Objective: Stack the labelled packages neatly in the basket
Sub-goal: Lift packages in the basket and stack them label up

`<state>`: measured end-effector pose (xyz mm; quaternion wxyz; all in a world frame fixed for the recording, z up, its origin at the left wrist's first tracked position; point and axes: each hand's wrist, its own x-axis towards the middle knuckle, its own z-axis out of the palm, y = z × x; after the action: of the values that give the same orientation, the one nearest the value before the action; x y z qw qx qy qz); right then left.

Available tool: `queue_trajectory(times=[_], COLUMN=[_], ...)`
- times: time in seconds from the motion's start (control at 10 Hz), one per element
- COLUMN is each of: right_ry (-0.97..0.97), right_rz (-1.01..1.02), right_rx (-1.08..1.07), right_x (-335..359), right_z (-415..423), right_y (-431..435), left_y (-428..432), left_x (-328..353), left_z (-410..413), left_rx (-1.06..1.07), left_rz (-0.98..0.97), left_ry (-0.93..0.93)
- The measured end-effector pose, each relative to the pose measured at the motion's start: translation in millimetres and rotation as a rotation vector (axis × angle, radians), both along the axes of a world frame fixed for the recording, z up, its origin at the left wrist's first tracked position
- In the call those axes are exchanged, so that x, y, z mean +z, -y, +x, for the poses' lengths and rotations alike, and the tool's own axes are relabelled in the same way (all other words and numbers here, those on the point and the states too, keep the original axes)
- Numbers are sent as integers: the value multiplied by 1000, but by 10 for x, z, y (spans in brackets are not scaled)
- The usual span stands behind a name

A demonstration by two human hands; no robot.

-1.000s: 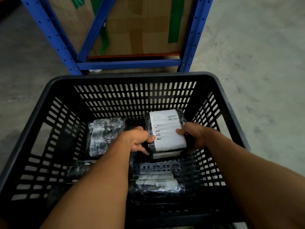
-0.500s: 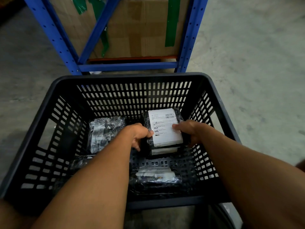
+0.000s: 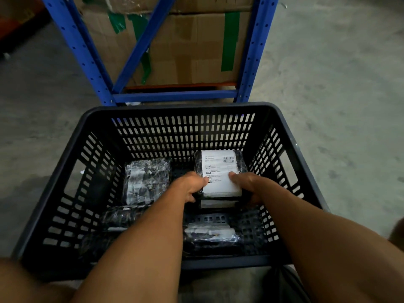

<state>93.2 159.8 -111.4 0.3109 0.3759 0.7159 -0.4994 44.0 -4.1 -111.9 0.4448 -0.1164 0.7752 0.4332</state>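
A black slatted plastic basket (image 3: 181, 108) stands on the floor. In its far right corner a black-wrapped package with a white label (image 3: 220, 169) lies on top of another labelled package whose front edge shows below it. My left hand (image 3: 191, 185) grips the top package's left side and my right hand (image 3: 247, 184) its right side, thumbs on the label. A second wrapped package (image 3: 146, 180) lies flat at the far left. Another package (image 3: 209, 235) lies at the near right, and a dark one (image 3: 122, 217) at the near left is partly hidden by my left forearm.
A blue metal rack (image 3: 175, 96) holding a taped cardboard box (image 3: 192, 47) stands just beyond the basket. Grey concrete floor (image 3: 338, 106) surrounds the basket. A dark object (image 3: 286, 285) sits at the bottom edge below the basket.
Both hands with the top package have shifted slightly toward the far right corner of the basket. The view has pulled back, so the basket sits lower in frame.
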Motion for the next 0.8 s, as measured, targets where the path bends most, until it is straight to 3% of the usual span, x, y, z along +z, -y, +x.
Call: queue_trajectory(times=[0.1, 0.2, 0.3, 0.4, 0.6, 0.7, 0.8], right_ry=[133, 395, 532, 512, 514, 565, 543], right_rz=[50, 20, -39, 1, -31, -114, -204], right_rx=[184, 316, 466, 606, 732, 724, 682], right_x=[270, 414, 404, 331, 260, 391, 728], right_z=[47, 121, 205, 287, 320, 201, 1], right_y=[-41, -62, 122, 356, 388, 237, -62], left_y=[129, 239, 114, -96, -68, 52, 216], left_x=[121, 137, 255, 318, 208, 411, 783], left_z=[-10, 72, 236, 385, 311, 178, -179], left_rx=[-157, -411, -833, -1057, -1043, -909, -670], left_rz=[-180, -365, -593, -711, -674, -565, -307], left_ry=[87, 117, 23, -110, 65, 168, 327])
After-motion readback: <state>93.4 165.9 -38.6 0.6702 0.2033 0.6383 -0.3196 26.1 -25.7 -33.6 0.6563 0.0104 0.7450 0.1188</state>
